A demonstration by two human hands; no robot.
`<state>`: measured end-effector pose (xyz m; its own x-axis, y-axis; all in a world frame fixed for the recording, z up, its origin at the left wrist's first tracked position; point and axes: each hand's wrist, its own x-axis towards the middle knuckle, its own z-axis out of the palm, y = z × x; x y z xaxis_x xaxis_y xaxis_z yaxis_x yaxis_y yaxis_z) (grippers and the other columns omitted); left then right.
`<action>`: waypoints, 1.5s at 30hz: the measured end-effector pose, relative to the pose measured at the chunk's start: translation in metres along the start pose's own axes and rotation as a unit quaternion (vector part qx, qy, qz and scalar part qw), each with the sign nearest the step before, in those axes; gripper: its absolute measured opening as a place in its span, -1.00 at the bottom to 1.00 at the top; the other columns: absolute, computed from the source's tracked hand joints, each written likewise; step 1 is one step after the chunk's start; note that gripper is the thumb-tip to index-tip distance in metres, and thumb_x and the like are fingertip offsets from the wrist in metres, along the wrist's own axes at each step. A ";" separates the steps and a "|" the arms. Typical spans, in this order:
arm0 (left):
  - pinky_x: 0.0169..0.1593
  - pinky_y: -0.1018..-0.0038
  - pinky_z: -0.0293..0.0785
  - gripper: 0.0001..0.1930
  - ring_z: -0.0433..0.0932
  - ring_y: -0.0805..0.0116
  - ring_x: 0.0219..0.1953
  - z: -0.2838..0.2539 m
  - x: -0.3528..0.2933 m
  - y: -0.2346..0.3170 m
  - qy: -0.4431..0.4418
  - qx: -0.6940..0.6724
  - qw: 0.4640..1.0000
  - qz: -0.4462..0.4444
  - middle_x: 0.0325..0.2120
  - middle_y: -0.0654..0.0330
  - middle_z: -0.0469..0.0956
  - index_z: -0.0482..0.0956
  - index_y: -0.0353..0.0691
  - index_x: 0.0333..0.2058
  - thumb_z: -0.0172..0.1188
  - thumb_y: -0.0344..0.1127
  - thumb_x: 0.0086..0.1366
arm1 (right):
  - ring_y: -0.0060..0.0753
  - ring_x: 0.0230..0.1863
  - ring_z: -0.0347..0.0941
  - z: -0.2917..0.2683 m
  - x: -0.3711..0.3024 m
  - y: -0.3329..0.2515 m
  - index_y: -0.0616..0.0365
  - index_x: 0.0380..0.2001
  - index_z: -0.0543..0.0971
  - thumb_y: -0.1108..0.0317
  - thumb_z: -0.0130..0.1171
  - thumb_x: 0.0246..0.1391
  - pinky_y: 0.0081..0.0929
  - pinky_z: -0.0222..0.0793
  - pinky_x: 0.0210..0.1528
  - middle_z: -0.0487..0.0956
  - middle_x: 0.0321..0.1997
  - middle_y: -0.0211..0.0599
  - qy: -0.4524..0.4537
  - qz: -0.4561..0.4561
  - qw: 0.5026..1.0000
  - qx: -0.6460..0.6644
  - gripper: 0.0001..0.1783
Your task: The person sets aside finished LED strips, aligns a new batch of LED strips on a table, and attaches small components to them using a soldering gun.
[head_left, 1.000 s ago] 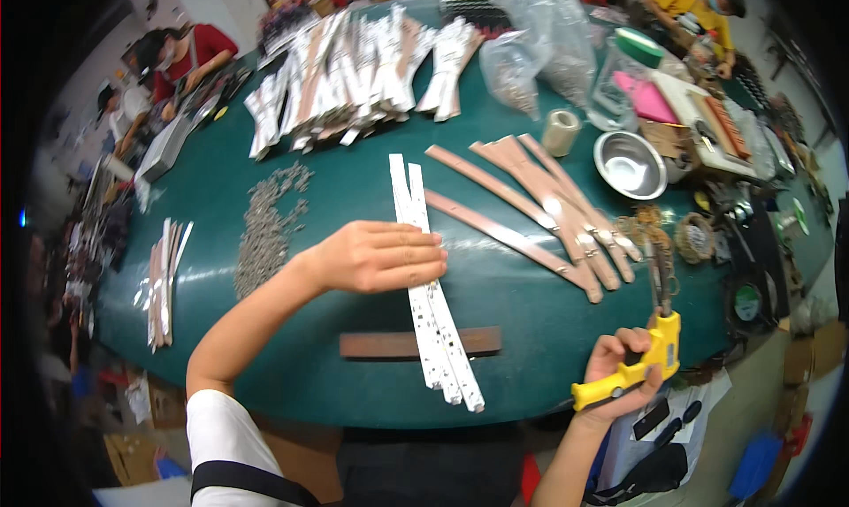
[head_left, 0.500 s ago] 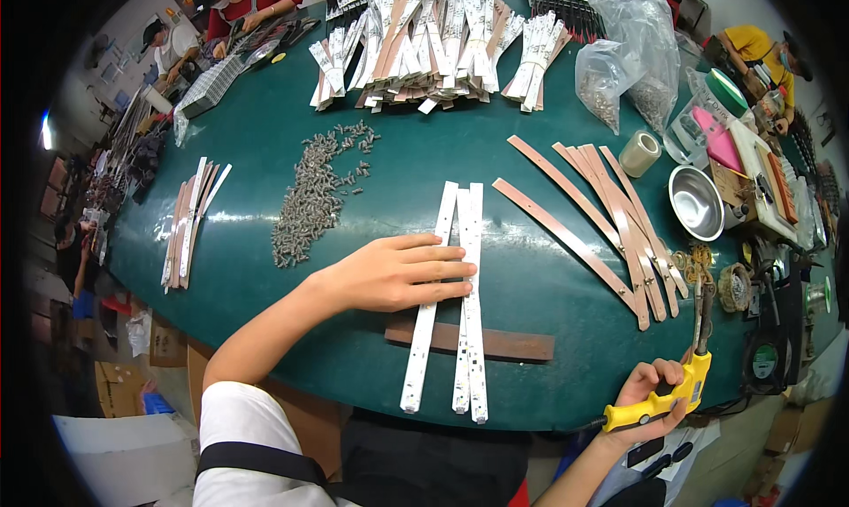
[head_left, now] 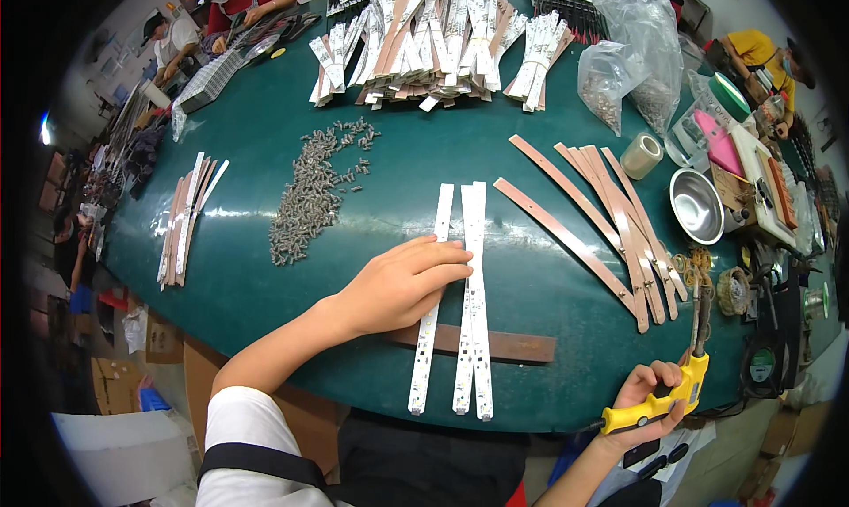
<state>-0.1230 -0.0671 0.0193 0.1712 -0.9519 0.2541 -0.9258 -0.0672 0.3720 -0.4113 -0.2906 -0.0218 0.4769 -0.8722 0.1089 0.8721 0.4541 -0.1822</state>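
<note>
One white strip [head_left: 424, 357], midsection invisible beneath the left hand [head_left: 402, 284].

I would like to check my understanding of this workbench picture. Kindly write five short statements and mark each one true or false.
1. The right hand grips a yellow tool. True.
2. A metal bowl stands to the right of the pale roll. True.
3. The left hand is inside the metal bowl. False: its fingers reach over the white strips.
4. The small metal pieces lie to the right of the white strips. False: they lie to the left.
5. The white strips cross over a brown bar. True.
</note>
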 end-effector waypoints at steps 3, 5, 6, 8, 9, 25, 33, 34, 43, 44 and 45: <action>0.23 0.21 0.26 -0.59 0.36 0.19 0.17 0.006 0.008 0.007 -0.034 0.005 0.999 0.030 0.08 0.12 0.42 0.46 -0.22 0.01 0.15 -0.18 0.23 | -0.51 -0.19 0.22 -0.003 -0.002 -0.001 0.19 0.35 -0.03 0.37 0.11 0.06 -0.51 0.14 -0.12 0.26 -0.26 -0.42 0.003 -0.002 1.000 -0.008 -0.16; 0.26 0.22 0.22 -0.57 0.31 0.17 0.21 0.016 0.012 0.010 -0.044 0.007 0.997 0.055 0.11 0.10 0.39 0.44 -0.24 0.03 0.13 -0.14 0.26 | -0.50 -0.18 0.22 -0.004 -0.001 -0.002 0.18 0.36 -0.03 0.37 0.10 0.06 -0.50 0.15 -0.12 0.27 -0.26 -0.42 -0.003 0.001 1.000 -0.007 -0.16; 0.26 0.22 0.22 -0.57 0.31 0.17 0.21 0.017 0.015 0.011 -0.044 0.007 0.997 0.057 0.11 0.10 0.39 0.44 -0.24 0.03 0.13 -0.14 0.26 | -0.50 -0.18 0.23 -0.003 -0.002 -0.002 0.18 0.35 -0.03 0.37 0.10 0.06 -0.49 0.15 -0.12 0.27 -0.26 -0.41 -0.003 0.001 1.000 -0.005 -0.16; 0.30 0.20 0.15 -0.49 0.24 0.19 0.27 0.018 0.022 0.011 -0.079 -0.002 0.995 0.056 0.18 0.12 0.32 0.40 -0.22 0.10 0.16 -0.11 0.23 | -0.50 -0.18 0.23 -0.002 -0.003 -0.002 0.18 0.35 -0.03 0.37 0.10 0.06 -0.49 0.15 -0.12 0.27 -0.26 -0.41 -0.002 0.000 1.000 -0.005 -0.16; 0.30 0.20 0.15 -0.49 0.24 0.19 0.27 0.019 0.023 0.011 -0.079 -0.004 0.995 0.057 0.18 0.12 0.32 0.40 -0.22 0.10 0.16 -0.11 0.23 | -0.49 -0.16 0.23 0.000 -0.003 -0.001 0.21 0.34 -0.02 0.39 0.10 0.06 -0.49 0.14 -0.10 0.27 -0.24 -0.39 -0.014 0.007 1.000 0.000 -0.18; 0.31 0.12 0.08 -0.54 0.17 0.00 0.29 0.015 -0.015 0.006 -0.002 -0.105 0.992 -0.075 0.18 0.03 0.25 0.38 -0.23 0.00 0.26 -0.27 0.14 | -0.54 -0.19 0.22 -0.007 0.003 -0.004 0.21 0.35 -0.04 0.45 0.13 -0.02 -0.50 0.12 -0.12 0.26 -0.29 -0.42 -0.010 0.027 1.000 0.001 -0.12; 0.30 0.15 0.10 -0.35 0.06 -0.21 0.29 0.034 -0.003 0.023 0.034 -0.045 0.982 -0.181 0.28 -0.17 -0.04 0.14 -0.24 0.24 0.18 -0.21 0.24 | -0.53 -0.17 0.23 -0.008 0.001 -0.004 0.23 0.34 -0.02 0.44 0.13 -0.01 -0.49 0.11 -0.11 0.28 -0.28 -0.41 -0.014 0.033 0.999 0.001 -0.13; 0.29 0.11 0.10 -0.36 0.04 -0.24 0.29 0.035 -0.001 0.024 0.054 -0.053 0.980 -0.182 0.25 -0.20 0.00 0.17 -0.29 0.21 0.18 -0.15 0.24 | -0.52 -0.17 0.23 -0.008 0.000 -0.005 0.23 0.34 -0.03 0.44 0.13 -0.01 -0.48 0.11 -0.11 0.28 -0.28 -0.41 -0.015 0.034 0.999 0.003 -0.13; 0.32 -0.13 -0.14 -0.17 -0.16 -0.23 0.37 0.048 0.000 0.067 -0.008 0.070 0.981 -0.178 0.31 -0.23 -0.11 0.11 -0.29 0.26 0.15 0.14 0.18 | -0.51 -0.18 0.23 -0.005 0.000 -0.006 0.22 0.34 -0.03 0.45 0.11 -0.01 -0.47 0.12 -0.11 0.27 -0.28 -0.40 -0.021 0.032 0.999 -0.006 -0.13; 0.33 -0.09 -0.14 -0.17 -0.17 -0.22 0.37 0.050 -0.001 0.066 -0.017 0.067 0.981 -0.180 0.31 -0.23 -0.10 0.12 -0.30 0.26 0.14 0.14 0.18 | -0.52 -0.19 0.23 -0.005 0.000 -0.005 0.22 0.34 -0.03 0.45 0.11 -0.01 -0.47 0.12 -0.11 0.27 -0.28 -0.40 -0.020 0.029 0.999 -0.009 -0.13; 0.33 -0.09 -0.14 -0.17 -0.17 -0.22 0.37 0.049 -0.002 0.061 -0.017 0.069 0.981 -0.180 0.31 -0.23 -0.10 0.12 -0.30 0.26 0.14 0.14 0.18 | -0.52 -0.19 0.23 -0.005 0.000 -0.005 0.22 0.34 -0.03 0.45 0.11 -0.01 -0.47 0.12 -0.11 0.27 -0.28 -0.40 -0.020 0.029 0.999 -0.007 -0.13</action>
<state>-0.1967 -0.0834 -0.0019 0.4855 -0.8687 0.0981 -0.8450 -0.4376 0.3074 -0.4163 -0.2934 -0.0262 0.5305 -0.8365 0.1375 0.8417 0.5004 -0.2029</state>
